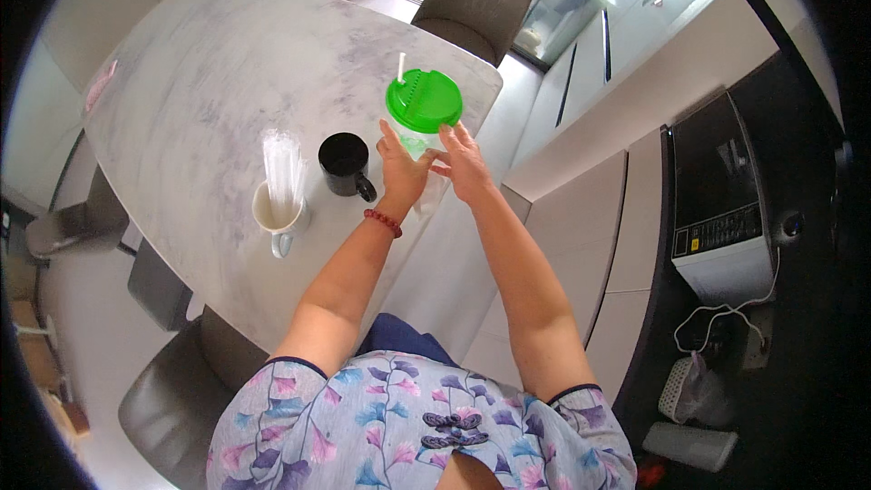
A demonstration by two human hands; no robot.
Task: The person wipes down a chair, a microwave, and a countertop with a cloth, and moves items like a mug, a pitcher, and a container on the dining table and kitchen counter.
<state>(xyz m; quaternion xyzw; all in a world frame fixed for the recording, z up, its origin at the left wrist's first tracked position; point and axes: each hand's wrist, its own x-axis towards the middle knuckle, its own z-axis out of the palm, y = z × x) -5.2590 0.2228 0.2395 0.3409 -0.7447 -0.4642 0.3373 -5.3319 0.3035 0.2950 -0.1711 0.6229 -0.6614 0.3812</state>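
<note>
A clear container with a green plastic lid (pixel 425 101) and a white straw (pixel 401 67) stands near the table's right edge. My left hand (pixel 403 167) and my right hand (pixel 464 162) are at its near side, one on each side, fingers curved. The right fingertips touch the lid's rim; how firmly either hand grips is hard to see. Left of my left hand stands a black mug (pixel 344 162), its handle towards me. Beside it, a white mug (pixel 263 207) holds a bundle of clear-wrapped sticks or straws (pixel 283 173).
The marbled table (pixel 224 82) has a pink item (pixel 101 86) at its far left edge. Grey chairs (pixel 476 3) stand around it. Along the right lie a dark counter, a microwave oven (pixel 718 204), a white cable (pixel 708 309) and a white basket (pixel 675 389).
</note>
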